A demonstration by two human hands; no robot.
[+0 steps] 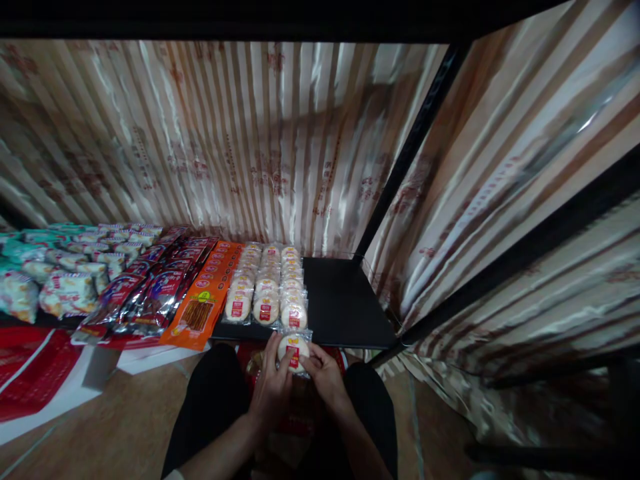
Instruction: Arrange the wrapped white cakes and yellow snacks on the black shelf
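Both my hands hold one small round pastry in a clear wrapper with a red label [294,349], just below the front edge of a low black shelf [345,303]. My left hand [271,387] grips its left side and my right hand [325,375] grips its right side. On the shelf right behind it lie three rows of the same wrapped round pastries [267,283], running back toward the curtain.
Left of the pastries lie orange snack packs [203,303], dark red packs [145,293] and pale green-white bags [65,280]. A striped shiny curtain [225,147] backs the shelf, and a black post [415,140] stands at the right. My knees [215,393] are over a wooden floor.
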